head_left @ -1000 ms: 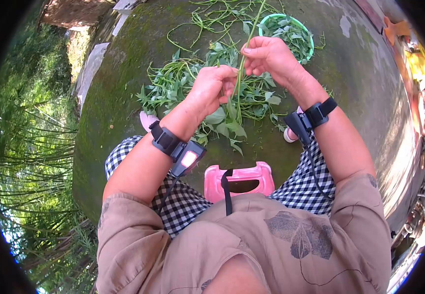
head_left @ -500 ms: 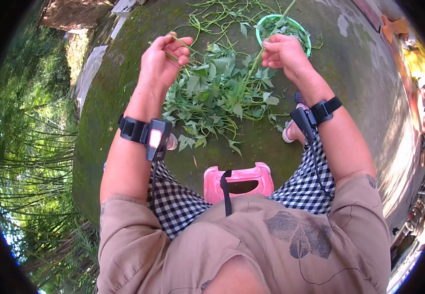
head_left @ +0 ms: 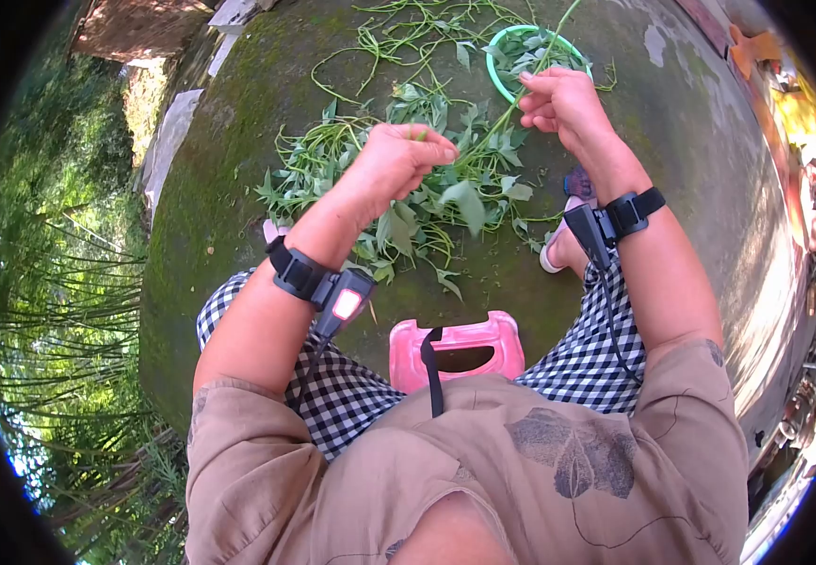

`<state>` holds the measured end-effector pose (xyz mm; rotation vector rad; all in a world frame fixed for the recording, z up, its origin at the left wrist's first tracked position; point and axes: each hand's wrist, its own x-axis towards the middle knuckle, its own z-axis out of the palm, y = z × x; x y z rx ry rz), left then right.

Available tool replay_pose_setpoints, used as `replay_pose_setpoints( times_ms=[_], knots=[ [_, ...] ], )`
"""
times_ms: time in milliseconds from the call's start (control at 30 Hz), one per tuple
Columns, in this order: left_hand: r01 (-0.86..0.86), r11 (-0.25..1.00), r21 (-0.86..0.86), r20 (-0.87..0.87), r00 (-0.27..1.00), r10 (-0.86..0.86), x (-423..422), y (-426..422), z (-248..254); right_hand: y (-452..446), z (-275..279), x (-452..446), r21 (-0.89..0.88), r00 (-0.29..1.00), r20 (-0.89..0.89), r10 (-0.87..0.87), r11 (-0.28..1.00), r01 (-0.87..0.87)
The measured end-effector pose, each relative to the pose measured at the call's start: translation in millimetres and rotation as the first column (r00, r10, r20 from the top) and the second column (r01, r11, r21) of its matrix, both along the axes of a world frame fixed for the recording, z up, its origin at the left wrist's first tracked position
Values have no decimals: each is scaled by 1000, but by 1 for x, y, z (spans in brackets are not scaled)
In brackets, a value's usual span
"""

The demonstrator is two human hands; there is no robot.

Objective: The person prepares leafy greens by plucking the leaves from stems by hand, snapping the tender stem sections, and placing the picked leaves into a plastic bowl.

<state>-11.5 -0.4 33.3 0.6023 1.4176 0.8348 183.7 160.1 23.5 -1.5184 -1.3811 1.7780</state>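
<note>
Basket [head_left: 490, 68] beyond the leaf pile [head_left: 398, 231], pink stool [head_left: 408, 356] this side. Left hand [head_left: 396, 160]'s back over the pile, pinching greenery [head_left: 422, 136]; right hand [head_left: 561, 102] grips a vine [head_left: 505, 119].

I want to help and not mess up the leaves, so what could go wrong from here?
The long stem might snap if it gets tugged too hard, because the right hand pinches it with just its fingertips.

The right foot is close to the leafy pile, so a small step could squash some leaves.

The pile sits outside the basket, so bits might get dirty on the mossy ground.
</note>
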Motion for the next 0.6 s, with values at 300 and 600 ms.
replay_pose_setpoints(
  times_ms=[300,600],
  knots=[
    [39,965,260,-382,922,66,19,2,-40,-5,3,-7,-27,999,-1,33,999,-33],
    [111,945,309,-517,854,68,26,5,-48,-11,8,-14,-158,995,-96,13,987,-28]
  ],
)
